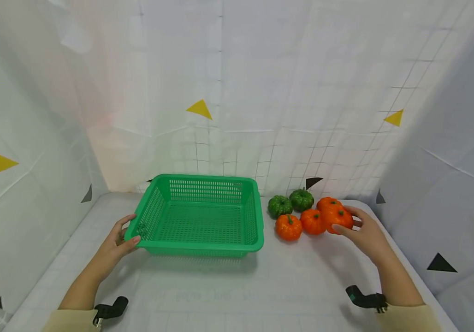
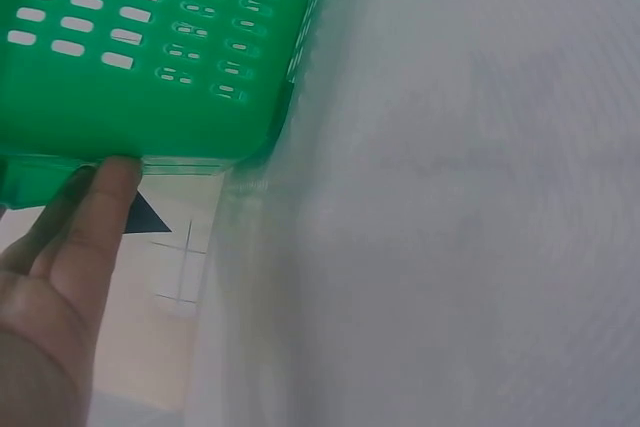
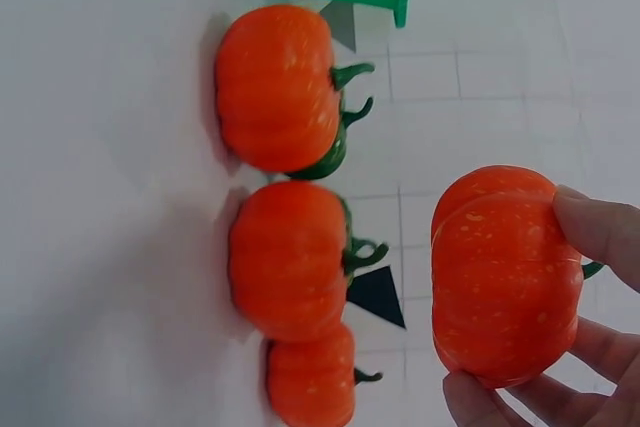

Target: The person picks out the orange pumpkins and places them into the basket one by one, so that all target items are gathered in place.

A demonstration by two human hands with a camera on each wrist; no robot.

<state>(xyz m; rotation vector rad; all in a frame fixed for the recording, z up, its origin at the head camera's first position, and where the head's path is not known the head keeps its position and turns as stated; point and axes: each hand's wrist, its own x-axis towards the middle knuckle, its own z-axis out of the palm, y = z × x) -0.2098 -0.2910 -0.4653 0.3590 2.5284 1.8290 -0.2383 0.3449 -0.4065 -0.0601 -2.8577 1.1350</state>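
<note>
My left hand (image 1: 113, 244) grips the left rim of a green plastic basket (image 1: 204, 249), its thumb on the front corner and fingers along the outside. In the left wrist view those fingers reach up under the rim, beside the slotted wall (image 2: 150, 117). Between thumb and fingers, my right hand (image 1: 367, 235) holds an orange toy pumpkin (image 3: 505, 277), raised off the table. Just beyond it are three more orange pumpkins, one nearest the basket (image 1: 288, 228), one in the middle (image 1: 313, 222) and one partly hidden behind the held pumpkin (image 1: 328, 202).
Two green pumpkins, a left one (image 1: 280, 206) and a right one (image 1: 301, 200), sit behind the orange ones, near the back wall. White sheeting (image 1: 253, 83) encloses the white table (image 1: 220, 295) at the back and sides.
</note>
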